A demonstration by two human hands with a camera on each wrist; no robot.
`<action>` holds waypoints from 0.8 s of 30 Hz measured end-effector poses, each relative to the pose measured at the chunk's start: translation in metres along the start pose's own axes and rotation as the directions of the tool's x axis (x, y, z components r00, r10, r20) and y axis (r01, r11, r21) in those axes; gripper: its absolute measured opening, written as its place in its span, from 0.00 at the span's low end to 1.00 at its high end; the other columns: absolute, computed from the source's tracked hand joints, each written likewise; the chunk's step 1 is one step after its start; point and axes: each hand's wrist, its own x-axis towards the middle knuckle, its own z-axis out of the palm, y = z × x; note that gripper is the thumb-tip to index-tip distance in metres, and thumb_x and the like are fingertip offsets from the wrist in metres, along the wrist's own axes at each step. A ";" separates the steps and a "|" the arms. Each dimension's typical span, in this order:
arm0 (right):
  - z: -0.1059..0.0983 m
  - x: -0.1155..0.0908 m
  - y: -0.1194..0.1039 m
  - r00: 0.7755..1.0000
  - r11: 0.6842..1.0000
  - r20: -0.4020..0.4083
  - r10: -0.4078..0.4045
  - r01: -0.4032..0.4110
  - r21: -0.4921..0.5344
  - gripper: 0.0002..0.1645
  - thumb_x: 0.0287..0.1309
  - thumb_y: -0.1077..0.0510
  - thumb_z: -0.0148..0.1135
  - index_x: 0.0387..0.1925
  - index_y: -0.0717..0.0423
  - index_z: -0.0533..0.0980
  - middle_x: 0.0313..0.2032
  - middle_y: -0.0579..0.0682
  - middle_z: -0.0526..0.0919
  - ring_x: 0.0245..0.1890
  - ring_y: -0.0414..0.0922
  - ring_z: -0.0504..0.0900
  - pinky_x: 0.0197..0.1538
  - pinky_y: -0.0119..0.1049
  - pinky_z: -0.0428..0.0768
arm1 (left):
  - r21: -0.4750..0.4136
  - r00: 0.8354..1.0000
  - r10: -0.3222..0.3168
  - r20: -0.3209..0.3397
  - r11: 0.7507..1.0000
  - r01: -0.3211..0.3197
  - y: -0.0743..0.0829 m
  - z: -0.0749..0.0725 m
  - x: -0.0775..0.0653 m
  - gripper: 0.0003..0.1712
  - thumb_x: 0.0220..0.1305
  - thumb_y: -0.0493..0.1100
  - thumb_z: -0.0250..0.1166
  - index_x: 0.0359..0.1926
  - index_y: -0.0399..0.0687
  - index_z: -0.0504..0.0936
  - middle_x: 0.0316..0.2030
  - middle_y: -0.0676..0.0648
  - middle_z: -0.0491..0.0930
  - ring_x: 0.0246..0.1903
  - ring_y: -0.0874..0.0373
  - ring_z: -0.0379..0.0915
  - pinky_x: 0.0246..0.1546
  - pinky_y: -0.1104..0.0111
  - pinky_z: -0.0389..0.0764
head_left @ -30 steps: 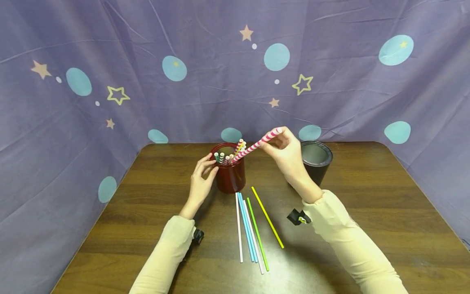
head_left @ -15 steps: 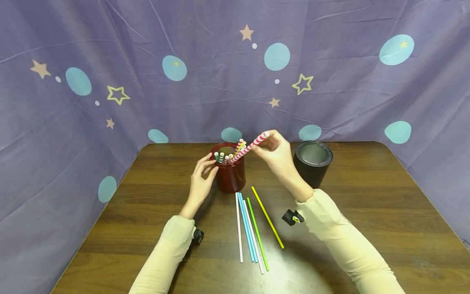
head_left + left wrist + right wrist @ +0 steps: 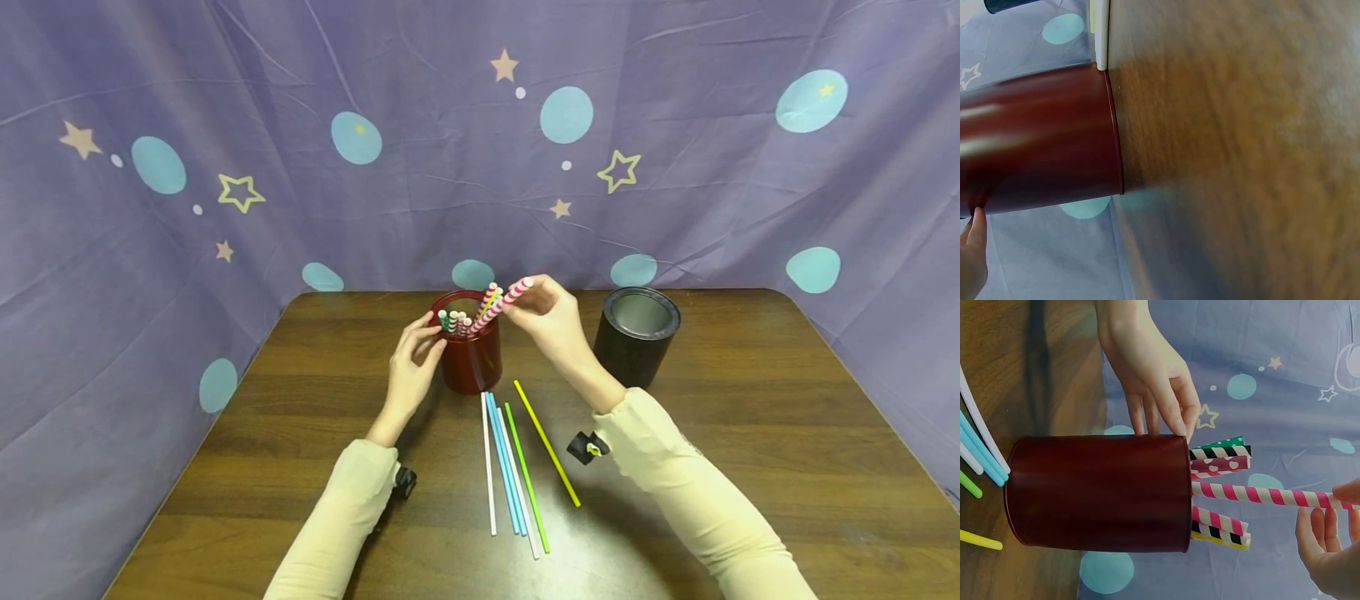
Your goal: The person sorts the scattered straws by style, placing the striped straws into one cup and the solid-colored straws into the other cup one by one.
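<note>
A dark red cylindrical cup stands upright on the wooden table, holding several patterned paper straws. My left hand rests its fingertips on the cup's left side, up at the rim. With thumb and fingers, my right hand pinches the upper end of a pink-and-white striped straw. That straw slants up to the right out of the cup, its lower end hidden inside. It sticks out farther than the others in the right wrist view. In the left wrist view, one fingertip meets the cup wall.
A black cup stands to the right, behind the right forearm. Thin plain straws lie in front of the red cup: white, blue, green and yellow. A purple patterned curtain hangs behind the table.
My right hand has moved left and slightly down, and the pink striped straw has gone deeper into the red cup. My left hand has stayed in place.
</note>
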 end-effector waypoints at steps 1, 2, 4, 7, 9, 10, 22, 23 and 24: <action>0.001 0.000 0.001 1.000 1.000 0.002 0.003 -0.003 -0.005 0.12 0.41 0.78 0.60 0.30 0.69 0.71 0.30 0.58 0.79 0.30 0.35 0.78 0.39 0.28 0.79 | 0.002 1.000 0.001 -0.001 1.000 -0.001 0.000 0.000 0.000 0.11 0.54 0.25 0.57 0.40 0.21 0.72 0.52 0.28 0.65 0.53 0.39 0.64 0.52 0.55 0.70; 0.001 0.000 0.002 1.000 1.000 0.005 0.007 -0.007 -0.012 0.12 0.41 0.78 0.60 0.31 0.71 0.70 0.31 0.60 0.79 0.30 0.35 0.78 0.39 0.28 0.79 | 0.004 1.000 0.002 -0.002 1.000 -0.002 0.000 0.000 0.000 0.11 0.54 0.25 0.57 0.40 0.21 0.72 0.52 0.28 0.66 0.52 0.39 0.64 0.52 0.55 0.70; 0.002 -0.001 0.004 1.000 1.000 0.007 0.014 -0.014 -0.024 0.12 0.41 0.77 0.60 0.33 0.74 0.70 0.31 0.60 0.79 0.30 0.35 0.78 0.40 0.28 0.78 | 0.008 1.000 0.005 -0.003 1.000 -0.005 0.000 0.000 0.000 0.11 0.54 0.25 0.57 0.40 0.21 0.73 0.52 0.27 0.66 0.52 0.38 0.64 0.52 0.56 0.71; 0.003 -0.001 0.008 1.000 0.999 0.017 0.019 -0.019 -0.034 0.12 0.42 0.77 0.60 0.33 0.75 0.70 0.31 0.60 0.79 0.31 0.34 0.78 0.40 0.28 0.78 | 0.009 1.000 0.009 -0.004 1.000 -0.009 0.000 0.000 -0.001 0.11 0.54 0.25 0.57 0.40 0.21 0.73 0.52 0.27 0.66 0.52 0.38 0.64 0.51 0.55 0.71; 0.004 -0.001 0.010 1.000 0.999 0.022 0.016 -0.016 -0.038 0.12 0.42 0.77 0.60 0.32 0.75 0.70 0.31 0.60 0.79 0.31 0.35 0.78 0.40 0.29 0.78 | 0.010 1.000 0.010 -0.004 1.000 -0.010 0.001 0.000 0.000 0.11 0.54 0.25 0.57 0.40 0.22 0.73 0.52 0.27 0.66 0.52 0.39 0.64 0.51 0.54 0.71; 0.004 -0.001 0.010 1.000 0.999 0.024 0.015 -0.014 -0.041 0.11 0.42 0.77 0.60 0.32 0.75 0.70 0.31 0.59 0.79 0.31 0.35 0.78 0.40 0.29 0.78 | 0.009 1.000 0.010 -0.003 1.000 -0.010 0.001 0.000 0.000 0.11 0.54 0.25 0.57 0.40 0.22 0.73 0.52 0.27 0.66 0.52 0.39 0.64 0.51 0.54 0.71; 0.005 -0.003 0.012 0.999 1.000 0.041 0.015 -0.014 -0.026 0.10 0.42 0.76 0.60 0.31 0.74 0.70 0.30 0.57 0.80 0.32 0.36 0.78 0.42 0.31 0.79 | 0.009 1.000 0.002 0.000 1.000 -0.002 0.000 0.000 -0.001 0.11 0.54 0.25 0.58 0.40 0.21 0.73 0.52 0.27 0.66 0.52 0.39 0.65 0.52 0.54 0.71; 0.006 -0.003 0.012 0.999 1.000 0.042 0.017 -0.016 -0.024 0.10 0.43 0.76 0.60 0.31 0.74 0.70 0.30 0.57 0.80 0.32 0.36 0.78 0.41 0.31 0.79 | 0.008 1.000 0.001 -0.001 1.000 -0.001 0.000 0.000 0.000 0.11 0.54 0.25 0.58 0.40 0.21 0.73 0.52 0.27 0.66 0.52 0.39 0.65 0.52 0.54 0.71; 0.007 -0.003 0.012 0.999 1.000 0.046 0.019 -0.018 -0.023 0.10 0.43 0.76 0.60 0.30 0.74 0.70 0.30 0.60 0.80 0.32 0.36 0.78 0.41 0.32 0.79 | 0.006 1.000 0.003 -0.001 1.000 -0.003 0.000 0.000 0.000 0.11 0.54 0.25 0.57 0.40 0.21 0.73 0.52 0.27 0.66 0.52 0.39 0.65 0.51 0.54 0.71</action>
